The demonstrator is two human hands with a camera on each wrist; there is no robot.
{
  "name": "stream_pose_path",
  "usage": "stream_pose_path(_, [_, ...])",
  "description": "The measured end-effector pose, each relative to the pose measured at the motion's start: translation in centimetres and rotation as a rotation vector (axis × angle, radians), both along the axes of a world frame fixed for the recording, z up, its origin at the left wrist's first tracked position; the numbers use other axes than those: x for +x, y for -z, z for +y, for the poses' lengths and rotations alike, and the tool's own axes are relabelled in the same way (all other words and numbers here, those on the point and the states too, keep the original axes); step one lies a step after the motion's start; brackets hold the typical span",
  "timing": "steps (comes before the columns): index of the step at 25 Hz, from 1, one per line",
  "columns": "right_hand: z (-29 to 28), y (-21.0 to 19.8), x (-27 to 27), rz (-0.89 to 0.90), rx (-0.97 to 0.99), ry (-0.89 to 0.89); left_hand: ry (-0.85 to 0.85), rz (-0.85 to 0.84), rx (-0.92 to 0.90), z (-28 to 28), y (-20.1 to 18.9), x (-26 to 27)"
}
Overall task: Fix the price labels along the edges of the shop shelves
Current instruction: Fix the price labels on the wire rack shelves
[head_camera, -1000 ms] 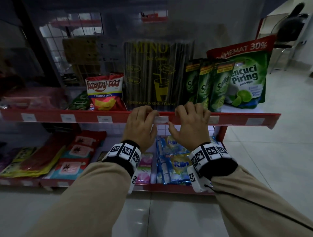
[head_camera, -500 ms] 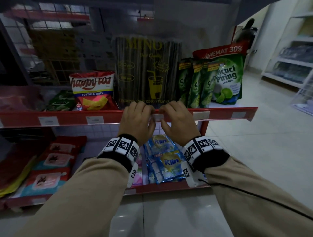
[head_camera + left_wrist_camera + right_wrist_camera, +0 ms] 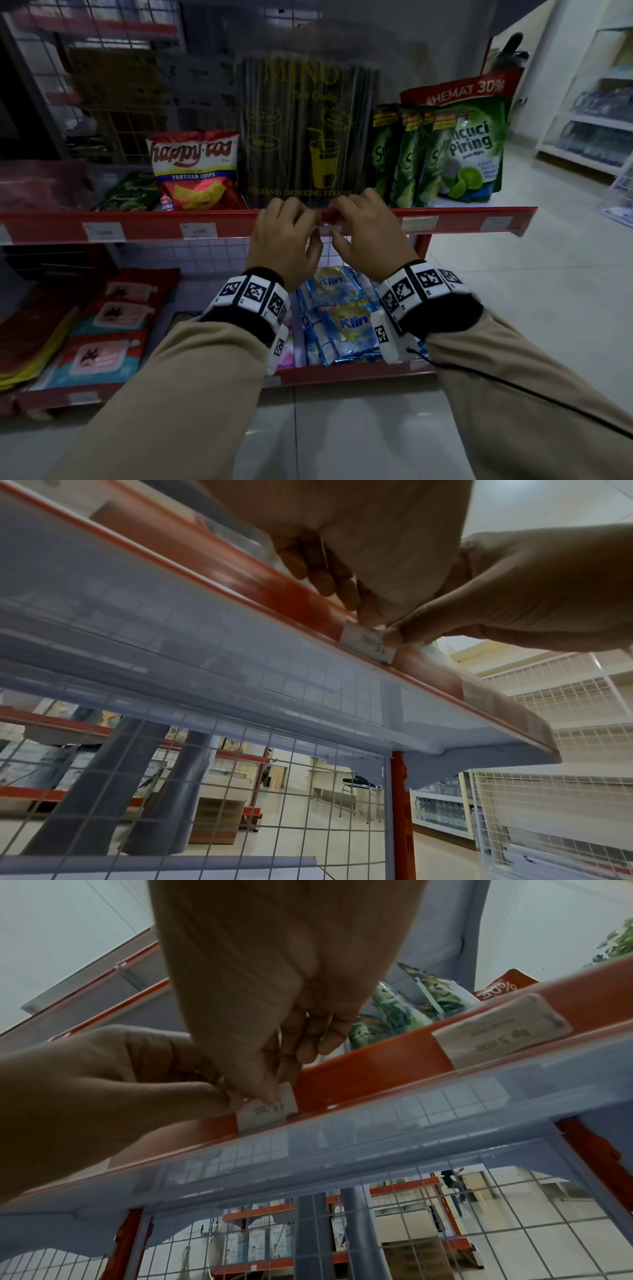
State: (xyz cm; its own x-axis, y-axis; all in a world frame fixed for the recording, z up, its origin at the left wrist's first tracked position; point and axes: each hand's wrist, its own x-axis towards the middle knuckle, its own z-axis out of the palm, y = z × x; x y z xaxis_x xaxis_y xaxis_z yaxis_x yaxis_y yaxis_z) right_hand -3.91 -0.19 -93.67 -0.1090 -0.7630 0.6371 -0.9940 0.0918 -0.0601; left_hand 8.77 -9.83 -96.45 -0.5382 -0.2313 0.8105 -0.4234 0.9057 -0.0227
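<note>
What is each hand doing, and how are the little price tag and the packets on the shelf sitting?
left hand: pinching the price label
right hand: pinching the same label
price label: on the red shelf edge, not fully tucked in
tortilla chips bag: upright
straw pack: upright

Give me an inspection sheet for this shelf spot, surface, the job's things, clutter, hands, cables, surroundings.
Surface: red shelf edge rail, labels spaced along it.
Job's things: white price label sits in the rail; print partly covered by fingers.
Clutter: tortilla chips bag, straw pack, green pouches on the shelf above the rail.
Hands: left hand and right hand both pinch the label's upper edge.
Cables: black cable runs along the right sleeve.
Surroundings: tiled floor, wire-grid backing, more shelving beyond.
</note>
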Motion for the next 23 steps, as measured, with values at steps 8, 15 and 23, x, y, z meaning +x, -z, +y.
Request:
stream_pose_path(8, [-0.8,-1.3,-0.7,-0.326,-0.008,-0.004,0.119,0.104,0.207,0.4,-0.3,0.2])
stream_pose_path(15, [0.4,-1.3,-0.5,-1.036,-0.393,-0.205,0.113,0.178,0.366,0.8,-0.9,-0.2])
stream_pose_path(23, [-0.5,0.0,1.0,-1.258,-0.318,-0.320,0.141,0.202,0.401,0.4,-1.0,-0.4])
